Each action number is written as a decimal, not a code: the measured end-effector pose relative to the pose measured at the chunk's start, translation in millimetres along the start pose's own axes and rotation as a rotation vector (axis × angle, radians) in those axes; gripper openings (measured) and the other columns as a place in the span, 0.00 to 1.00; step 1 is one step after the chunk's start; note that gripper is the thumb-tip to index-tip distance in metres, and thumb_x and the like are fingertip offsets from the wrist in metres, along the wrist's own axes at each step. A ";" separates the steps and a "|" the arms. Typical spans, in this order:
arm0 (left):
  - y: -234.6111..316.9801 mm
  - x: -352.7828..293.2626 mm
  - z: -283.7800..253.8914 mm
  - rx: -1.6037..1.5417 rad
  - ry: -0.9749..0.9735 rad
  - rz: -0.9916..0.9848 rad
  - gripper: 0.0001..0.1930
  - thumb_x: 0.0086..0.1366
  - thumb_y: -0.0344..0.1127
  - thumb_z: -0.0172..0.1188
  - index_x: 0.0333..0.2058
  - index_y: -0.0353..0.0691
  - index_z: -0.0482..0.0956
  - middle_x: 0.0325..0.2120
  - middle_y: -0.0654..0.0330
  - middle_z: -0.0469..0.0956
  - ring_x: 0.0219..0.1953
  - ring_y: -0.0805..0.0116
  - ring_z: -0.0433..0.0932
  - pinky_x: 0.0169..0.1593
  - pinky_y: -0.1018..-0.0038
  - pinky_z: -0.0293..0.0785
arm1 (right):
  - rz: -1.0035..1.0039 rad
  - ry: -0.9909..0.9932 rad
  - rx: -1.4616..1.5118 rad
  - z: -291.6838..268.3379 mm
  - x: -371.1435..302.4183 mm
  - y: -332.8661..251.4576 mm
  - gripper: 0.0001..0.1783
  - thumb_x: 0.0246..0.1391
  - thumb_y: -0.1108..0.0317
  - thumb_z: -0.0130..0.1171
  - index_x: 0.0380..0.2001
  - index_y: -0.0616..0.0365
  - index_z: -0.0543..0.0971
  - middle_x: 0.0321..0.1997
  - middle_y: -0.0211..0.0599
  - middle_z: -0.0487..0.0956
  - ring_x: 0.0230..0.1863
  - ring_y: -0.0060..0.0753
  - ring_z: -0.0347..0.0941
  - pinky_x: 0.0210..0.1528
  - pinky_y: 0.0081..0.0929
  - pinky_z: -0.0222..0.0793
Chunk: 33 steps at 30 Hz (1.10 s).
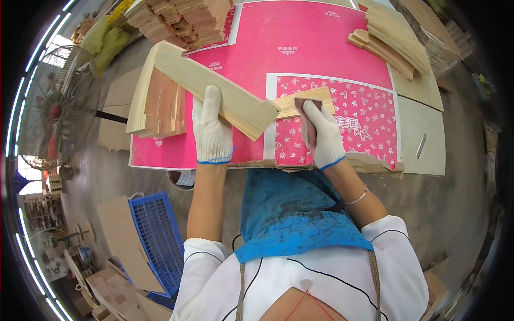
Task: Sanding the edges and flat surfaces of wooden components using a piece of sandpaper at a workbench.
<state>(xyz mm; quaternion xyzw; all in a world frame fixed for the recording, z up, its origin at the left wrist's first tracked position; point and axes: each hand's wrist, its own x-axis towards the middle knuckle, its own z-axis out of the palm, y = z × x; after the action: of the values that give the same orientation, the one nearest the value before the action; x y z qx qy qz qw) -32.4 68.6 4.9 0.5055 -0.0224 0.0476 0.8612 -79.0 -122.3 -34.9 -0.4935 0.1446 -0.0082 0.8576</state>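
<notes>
My left hand (213, 131), in a white knit glove, is closed around the lower edge of a pale wooden board (214, 88). The board slants from upper left to lower right, its far end rounded and its near end cut with a small notch. In my right hand (326, 138), also gloved, is a folded piece of brownish-red sandpaper (307, 132), pinched between thumb and fingers. Beside the board's right end, a narrower wooden strip (288, 107) runs behind the sandpaper. Whether the strip touches the board is unclear.
Pink printed sheeting (321, 48) covers the worktable. Wooden pieces are stacked at the far left (187, 21) and left (160, 109), with more boards (393, 45) at far right. A small metal object (421, 145) lies right. A fan (56, 112) and blue crate (158, 235) stand left.
</notes>
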 end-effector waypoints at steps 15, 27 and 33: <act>7.8 -21.3 11.8 0.546 -0.014 0.209 0.20 0.70 0.35 0.55 0.57 0.34 0.66 0.45 0.59 0.73 0.48 0.72 0.70 0.56 0.71 0.66 | -0.218 0.059 -0.446 -14.9 0.0 -9.6 0.18 0.55 0.58 0.60 0.41 0.62 0.80 0.35 0.42 0.82 0.37 0.30 0.78 0.42 0.27 0.72; -26.4 9.4 -4.8 0.694 -0.030 0.209 0.19 0.66 0.37 0.59 0.50 0.30 0.71 0.40 0.55 0.77 0.41 0.67 0.74 0.49 0.70 0.71 | -0.455 -0.014 -0.900 12.2 47.6 11.7 0.16 0.56 0.54 0.58 0.36 0.57 0.78 0.30 0.48 0.80 0.34 0.50 0.79 0.36 0.40 0.72; -21.3 12.8 -4.3 0.703 -0.060 0.173 0.19 0.66 0.36 0.59 0.50 0.30 0.71 0.41 0.55 0.77 0.43 0.68 0.73 0.50 0.70 0.70 | -0.559 0.000 -1.189 33.2 87.1 25.3 0.17 0.55 0.51 0.57 0.35 0.54 0.76 0.29 0.48 0.81 0.34 0.54 0.79 0.37 0.45 0.73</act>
<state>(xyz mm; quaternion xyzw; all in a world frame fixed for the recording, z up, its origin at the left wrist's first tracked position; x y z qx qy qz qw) -17.5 62.8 -14.6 0.7683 -0.0727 0.1103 0.6263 9.6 -95.0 -61.6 -0.9023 -0.0092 -0.1493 0.4043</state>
